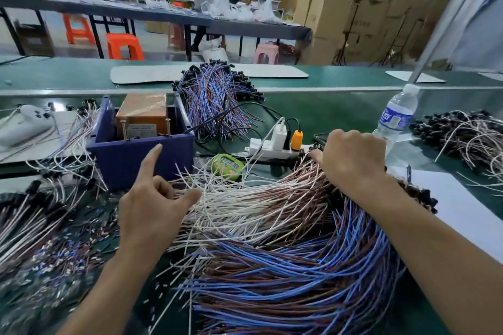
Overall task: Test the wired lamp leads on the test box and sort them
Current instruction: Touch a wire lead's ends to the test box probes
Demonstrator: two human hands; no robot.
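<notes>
A: Left hand (152,207), what's it doing?
B: Hanging over the near edge of the big pile of leads (272,226). Index finger is pointing up toward the blue bin (136,158), thumb is sticking out, and the other fingers are curling in. Grip is wide, holding nothing.
A: Right hand (353,160)?
B: Lying knuckles-up on the black ends of the same pile, just beside the power strip (269,148). Fingers are tucking under, so I cannot tell if the grip is holding a lead.
A: Test box (141,114)?
B: The orange box is sitting inside the blue bin on the green desk (340,111), beyond the left hand.
A: Other leads?
B: A blue-brown bundle (215,100) is lying behind the bin. A left pile (40,212) is spreading along the desk edge. A right pile (468,136) is lying past the water bottle (394,117). A green timer (227,166) is peeking out behind the big pile.
</notes>
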